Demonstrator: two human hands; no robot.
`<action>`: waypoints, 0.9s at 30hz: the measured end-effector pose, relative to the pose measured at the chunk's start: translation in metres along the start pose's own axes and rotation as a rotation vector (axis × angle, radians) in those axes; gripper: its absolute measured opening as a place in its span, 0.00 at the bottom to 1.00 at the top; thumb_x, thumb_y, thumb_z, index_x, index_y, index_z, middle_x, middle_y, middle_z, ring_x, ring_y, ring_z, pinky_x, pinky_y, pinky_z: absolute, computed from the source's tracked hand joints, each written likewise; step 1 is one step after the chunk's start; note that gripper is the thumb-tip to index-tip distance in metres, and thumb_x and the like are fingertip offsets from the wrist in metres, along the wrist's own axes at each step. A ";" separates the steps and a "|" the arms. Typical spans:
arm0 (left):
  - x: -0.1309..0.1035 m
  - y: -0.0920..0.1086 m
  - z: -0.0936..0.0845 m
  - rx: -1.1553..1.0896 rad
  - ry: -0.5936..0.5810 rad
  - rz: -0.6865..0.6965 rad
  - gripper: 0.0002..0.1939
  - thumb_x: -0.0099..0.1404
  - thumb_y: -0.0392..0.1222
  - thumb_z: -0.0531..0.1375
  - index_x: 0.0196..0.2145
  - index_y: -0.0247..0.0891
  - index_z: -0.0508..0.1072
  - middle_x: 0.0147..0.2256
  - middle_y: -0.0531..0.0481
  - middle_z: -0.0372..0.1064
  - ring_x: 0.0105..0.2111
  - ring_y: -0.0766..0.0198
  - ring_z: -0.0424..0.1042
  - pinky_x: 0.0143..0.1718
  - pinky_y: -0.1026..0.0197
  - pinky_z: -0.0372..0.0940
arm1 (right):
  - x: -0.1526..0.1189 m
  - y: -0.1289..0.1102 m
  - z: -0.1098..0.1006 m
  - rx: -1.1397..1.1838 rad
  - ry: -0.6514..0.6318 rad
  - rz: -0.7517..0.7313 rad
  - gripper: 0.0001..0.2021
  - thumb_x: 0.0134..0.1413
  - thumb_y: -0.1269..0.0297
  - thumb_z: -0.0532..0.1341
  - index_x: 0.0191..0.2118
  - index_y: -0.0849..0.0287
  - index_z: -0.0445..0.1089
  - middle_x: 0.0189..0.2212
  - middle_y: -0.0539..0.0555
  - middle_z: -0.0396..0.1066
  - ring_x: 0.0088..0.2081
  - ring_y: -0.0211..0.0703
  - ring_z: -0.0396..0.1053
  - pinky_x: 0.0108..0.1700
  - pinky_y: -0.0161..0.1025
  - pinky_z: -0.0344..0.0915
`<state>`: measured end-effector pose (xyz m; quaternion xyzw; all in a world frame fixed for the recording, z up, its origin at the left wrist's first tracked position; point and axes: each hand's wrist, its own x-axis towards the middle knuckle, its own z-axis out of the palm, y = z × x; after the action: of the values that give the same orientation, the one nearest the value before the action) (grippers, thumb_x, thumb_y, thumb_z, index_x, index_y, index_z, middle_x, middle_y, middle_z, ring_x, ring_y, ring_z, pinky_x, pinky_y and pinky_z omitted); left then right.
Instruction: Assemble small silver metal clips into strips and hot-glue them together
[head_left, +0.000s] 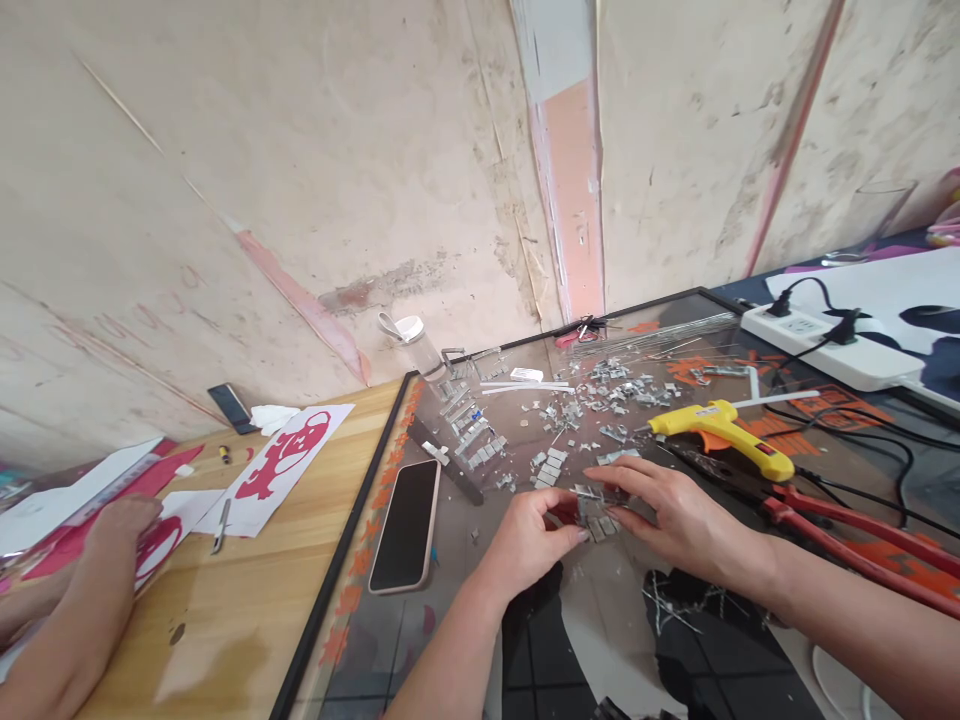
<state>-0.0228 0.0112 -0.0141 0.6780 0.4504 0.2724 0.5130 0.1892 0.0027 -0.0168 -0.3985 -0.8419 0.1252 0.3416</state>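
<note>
My left hand pinches the left side of a small silvery metal piece low over the glass tabletop. From the right, my right hand holds the same piece between thumb and fingers. Parts of the piece are hidden by my fingers. Just beyond my hands lie small flat metal tiles and a scattered heap of metal bits. Assembled metal strips lie further left. A yellow glue gun rests to the right of the heap.
A phone lies left of my hands. Red-handled pliers and a white power strip with cables are at right. A lidded jar stands near the wall. Another person's hand is over red paper on the wooden table.
</note>
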 end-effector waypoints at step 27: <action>-0.004 0.014 0.003 0.123 0.124 0.235 0.08 0.62 0.40 0.58 0.34 0.34 0.76 0.29 0.49 0.71 0.29 0.65 0.67 0.34 0.66 0.62 | 0.006 -0.011 0.000 0.251 0.074 -0.035 0.11 0.62 0.68 0.53 0.47 0.57 0.70 0.37 0.55 0.71 0.38 0.39 0.70 0.41 0.36 0.69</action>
<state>-0.0181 0.0053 -0.0017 0.7381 0.4147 0.3440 0.4061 0.1800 -0.0002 -0.0084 -0.3422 -0.8132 0.2090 0.4219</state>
